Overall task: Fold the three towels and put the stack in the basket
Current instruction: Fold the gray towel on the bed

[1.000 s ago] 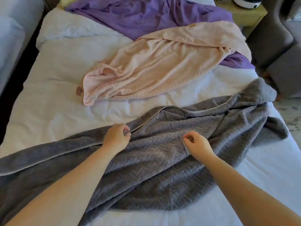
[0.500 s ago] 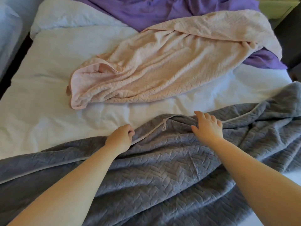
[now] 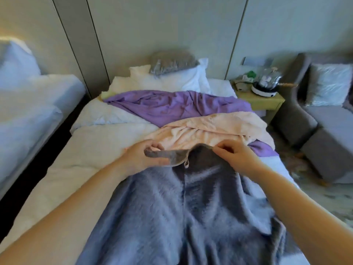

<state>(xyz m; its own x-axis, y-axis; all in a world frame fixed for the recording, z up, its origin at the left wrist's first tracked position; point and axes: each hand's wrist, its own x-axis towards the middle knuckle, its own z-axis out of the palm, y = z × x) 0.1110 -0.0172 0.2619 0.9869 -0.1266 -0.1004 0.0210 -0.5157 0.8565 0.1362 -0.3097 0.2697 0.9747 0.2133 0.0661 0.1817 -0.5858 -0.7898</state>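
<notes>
Head view: both your forearms reach forward over the bed (image 3: pixel 91 150), roughly level with each other, wrists raised above the bedding. Your left hand (image 3: pixel 141 157) is turned palm inward, with the fingers curled round the top hem of the grey towel (image 3: pixel 191 217) so that the hem bunches across the palm. Your right hand (image 3: pixel 235 155) is palm down, with thumb and forefinger pinching the same hem and the other fingers loosely bent. The hem sags between the two hands, and a small hanging loop (image 3: pixel 186 163) dangles from it nearer your left hand. The grey towel hangs from your grip and runs back toward you, lying over the near half of the bed; motion blur hides its weave. The pink towel (image 3: pixel 210 131) lies crumpled just beyond your hands, partly over the purple towel (image 3: pixel 172 106), which is spread unfolded across the middle of the bed below the pillows (image 3: pixel 191 79). A nightstand (image 3: pixel 261 101) stands right of the bed.
</notes>
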